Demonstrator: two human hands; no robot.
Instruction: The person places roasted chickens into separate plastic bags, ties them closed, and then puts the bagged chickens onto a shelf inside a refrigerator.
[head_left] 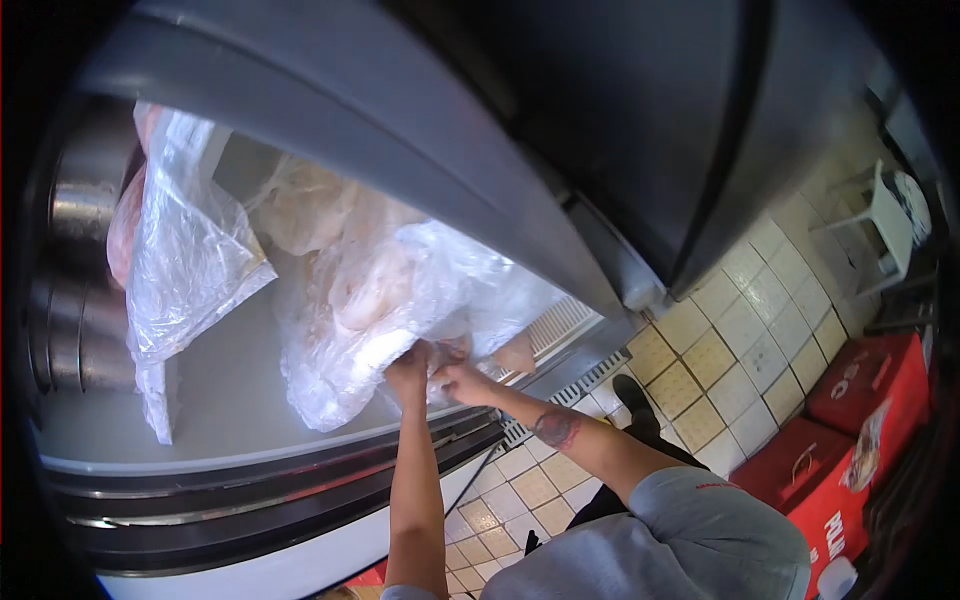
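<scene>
A large clear plastic bag [385, 300] with pale pieces inside, perhaps raw meat, lies on the grey floor of a cold cabinet. My left hand [407, 374] is at its near edge, closed on the plastic, with its fingertips partly hidden by the folds. Just to the right, my right hand [464, 382] has its fingers curled and pinches the same edge of the bag. A pale pinkish piece [515, 354] shows beside the bag, near my right wrist.
Left in the cabinet lies another plastic wrap [190, 240] by pinkish meat [127, 225], next to metal containers [85, 330]. A dark door edge [400, 110] hangs close overhead. Red boxes [865, 375] and a white chair [890, 225] stand right on the tiled floor [745, 350].
</scene>
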